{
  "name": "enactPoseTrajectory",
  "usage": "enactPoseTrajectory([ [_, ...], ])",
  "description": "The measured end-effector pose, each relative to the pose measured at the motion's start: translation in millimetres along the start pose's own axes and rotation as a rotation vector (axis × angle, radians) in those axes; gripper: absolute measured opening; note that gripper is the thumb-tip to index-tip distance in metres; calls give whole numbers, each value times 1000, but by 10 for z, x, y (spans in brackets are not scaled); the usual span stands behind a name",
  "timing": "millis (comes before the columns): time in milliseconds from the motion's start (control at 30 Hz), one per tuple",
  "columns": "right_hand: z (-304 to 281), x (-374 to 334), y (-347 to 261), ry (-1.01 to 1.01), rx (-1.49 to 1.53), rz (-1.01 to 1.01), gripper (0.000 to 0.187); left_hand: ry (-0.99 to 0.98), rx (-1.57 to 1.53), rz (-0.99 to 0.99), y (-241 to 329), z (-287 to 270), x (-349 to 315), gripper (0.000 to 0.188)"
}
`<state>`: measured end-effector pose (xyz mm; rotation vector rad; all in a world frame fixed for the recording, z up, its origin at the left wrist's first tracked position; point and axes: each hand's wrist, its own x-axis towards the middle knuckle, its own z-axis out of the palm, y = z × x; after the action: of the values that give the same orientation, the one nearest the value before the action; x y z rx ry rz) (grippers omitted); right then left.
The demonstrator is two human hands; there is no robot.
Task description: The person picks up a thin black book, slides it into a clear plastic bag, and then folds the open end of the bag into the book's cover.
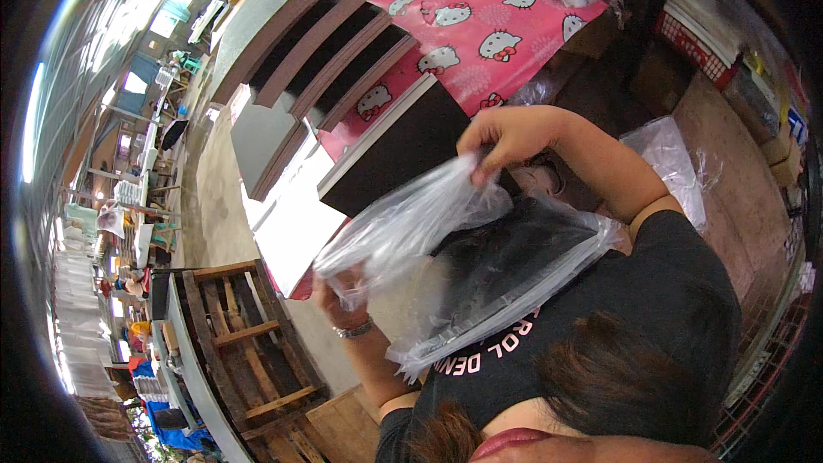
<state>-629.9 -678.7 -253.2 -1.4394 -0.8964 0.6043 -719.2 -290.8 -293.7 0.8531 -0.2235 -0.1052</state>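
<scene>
A clear plastic bag (411, 210) stretches between my two hands in front of my body. My right hand (507, 139) pinches its upper edge, fingers bent down over the film. At the other end my left hand (341, 296), with a bracelet at the wrist, grips the bag, its fingers partly behind the plastic. More clear plastic sheeting (523, 291) lies across my lap, against my black shirt. Just beyond the bag, a thick black slab with pale edges (403, 141) rests on the table; whether it is a book or a board stack I cannot tell.
Stacks of grey and black boards with brown edges (317, 51) stand on a table with a pink cat-print cover (480, 13). White sheets (296, 223) lie at its near left corner. A wooden pallet (244, 334) is at lower left, a red basket (699, 47) at far right.
</scene>
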Motion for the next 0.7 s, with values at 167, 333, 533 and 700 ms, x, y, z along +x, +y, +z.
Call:
enactPoseTrajectory([
  [167,-83,49,118,335,666,-358,17,-349,728,-764,-141,-153,89,30],
  [333,-222,40,45,429,387,-195,34,-78,-25,0,118,-359,375,63],
  [533,-52,228,188,921,-940,-249,37,450,987,275,-80,340,743,31],
  [700,222,-74,-49,860,-597,-251,21,378,1371,527,-82,277,398,25],
])
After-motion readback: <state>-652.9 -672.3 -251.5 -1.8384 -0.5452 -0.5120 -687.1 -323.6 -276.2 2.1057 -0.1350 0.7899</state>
